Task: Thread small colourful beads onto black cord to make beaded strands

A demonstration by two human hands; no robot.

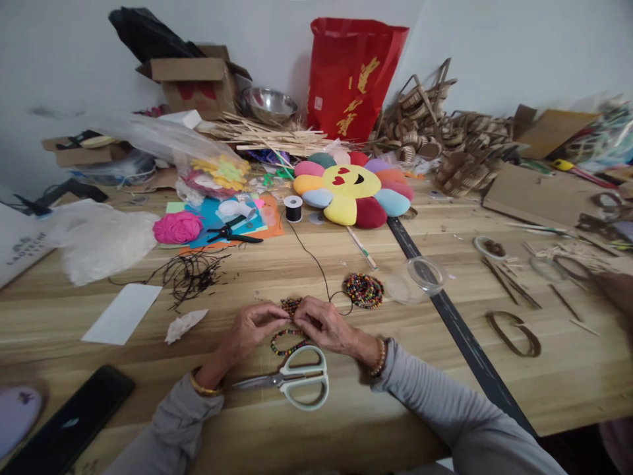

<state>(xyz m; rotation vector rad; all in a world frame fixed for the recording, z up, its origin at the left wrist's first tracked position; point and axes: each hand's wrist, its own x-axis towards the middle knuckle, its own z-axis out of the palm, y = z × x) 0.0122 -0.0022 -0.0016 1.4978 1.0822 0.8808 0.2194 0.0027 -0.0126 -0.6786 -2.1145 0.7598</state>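
My left hand (254,328) and my right hand (324,324) meet above the table, thumbs and fingertips pinched together. A thin black cord (316,258) runs from a spool (293,208) down to my right hand and loops beside it. The short piece between my fingertips seems to be this cord, though it is mostly covered. Just below the fingertips lies a loop of small multicoloured beads (283,351). More beads (291,305) show behind my fingers. A coiled heap of bead strings (363,291) lies to the right. White-handled scissors (304,378) rest in front of my hands.
On the left are black cord scraps (192,277), black-handled pliers (230,233), white paper (122,314) and a phone (69,422). A flower cushion (353,188) stands behind. At right are a clear round lid (426,275), a brown strip loop (514,334) and another person's hand (616,293).
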